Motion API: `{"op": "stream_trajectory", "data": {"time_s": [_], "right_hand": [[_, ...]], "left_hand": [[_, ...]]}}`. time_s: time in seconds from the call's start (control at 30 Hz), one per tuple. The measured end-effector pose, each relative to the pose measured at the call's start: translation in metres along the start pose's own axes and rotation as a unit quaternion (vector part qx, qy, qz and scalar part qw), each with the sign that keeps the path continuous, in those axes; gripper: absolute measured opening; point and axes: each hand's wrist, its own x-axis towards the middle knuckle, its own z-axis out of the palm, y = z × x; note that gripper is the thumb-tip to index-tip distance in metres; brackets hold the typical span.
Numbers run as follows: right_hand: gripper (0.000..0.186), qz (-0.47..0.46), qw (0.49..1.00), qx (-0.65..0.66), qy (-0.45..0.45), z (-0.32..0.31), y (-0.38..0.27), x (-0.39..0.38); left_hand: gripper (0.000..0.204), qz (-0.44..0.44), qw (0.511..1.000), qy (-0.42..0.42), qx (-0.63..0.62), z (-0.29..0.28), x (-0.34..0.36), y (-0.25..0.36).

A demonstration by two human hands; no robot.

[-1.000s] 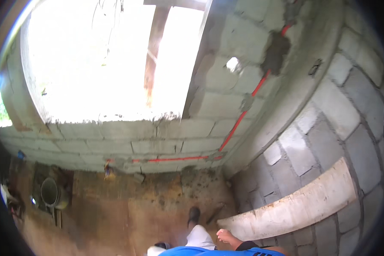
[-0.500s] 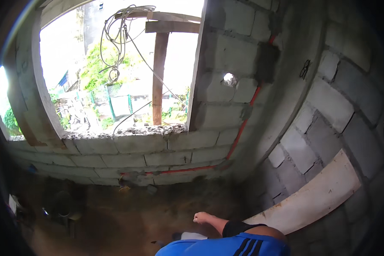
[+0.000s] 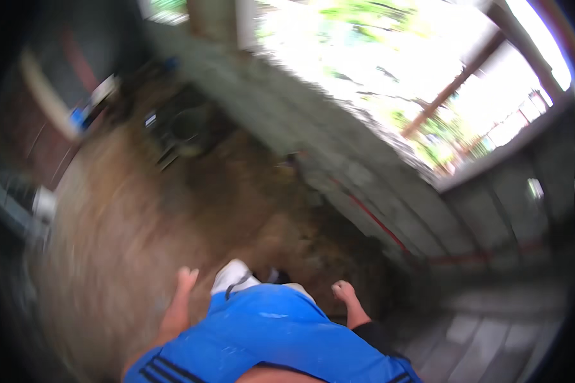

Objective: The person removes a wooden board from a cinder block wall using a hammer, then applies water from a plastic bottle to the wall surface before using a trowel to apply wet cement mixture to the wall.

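The picture is smeared by motion. My left hand (image 3: 186, 277) hangs beside my blue shirt (image 3: 268, 319) and pale trousers (image 3: 232, 273), its fingers loosely apart and holding nothing that I can see. My right hand (image 3: 342, 291) hangs on the other side above the dark floor, fingers blurred and seemingly curled, with no held item visible. A dark shoe (image 3: 278, 276) shows beyond the trousers, on the brown floor (image 3: 134, 217).
A bucket (image 3: 186, 126) stands on the floor by the block wall (image 3: 338, 166), which carries red conduit (image 3: 380, 223) below a bright window opening (image 3: 460, 96) with timber. At the left are a reddish panel (image 3: 51, 153) and a small blue item (image 3: 79, 117). Grey blockwork (image 3: 479, 338) lies at lower right.
My view has swung round to the left, moving the window and conduit toward the upper right. My left hand has come into view; the pale curved board has left it.
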Motion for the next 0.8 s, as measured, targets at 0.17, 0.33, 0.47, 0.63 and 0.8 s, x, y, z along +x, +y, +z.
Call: {"op": "stream_trajectory", "data": {"time_s": [0.17, 0.33, 0.47, 0.63, 0.8], "right_hand": [[0.023, 0.016, 0.977, -0.099, -0.187, 0.018, -0.017, 0.009], [0.022, 0.116, 0.974, -0.059, -0.184, 0.020, -0.092, 0.061], [0.023, -0.003, 0.992, -0.066, -0.108, 0.023, -0.205, 0.130], [0.019, -0.050, 0.987, -0.021, -0.150, 0.054, -0.398, 0.196], [0.026, -0.148, 0.971, -0.024, -0.185, 0.104, -0.565, 0.259]], "left_hand": [[0.036, -0.188, 0.972, -0.012, -0.141, -0.022, -0.033, -0.027], [0.029, -0.286, 0.879, -0.212, -0.317, -0.006, -0.038, -0.057], [0.029, -0.322, 0.855, -0.292, -0.284, 0.009, 0.002, -0.101], [0.027, -0.381, 0.830, -0.154, -0.378, -0.030, 0.085, -0.162], [0.018, -0.335, 0.798, -0.041, -0.500, -0.137, 0.186, -0.178]]}}
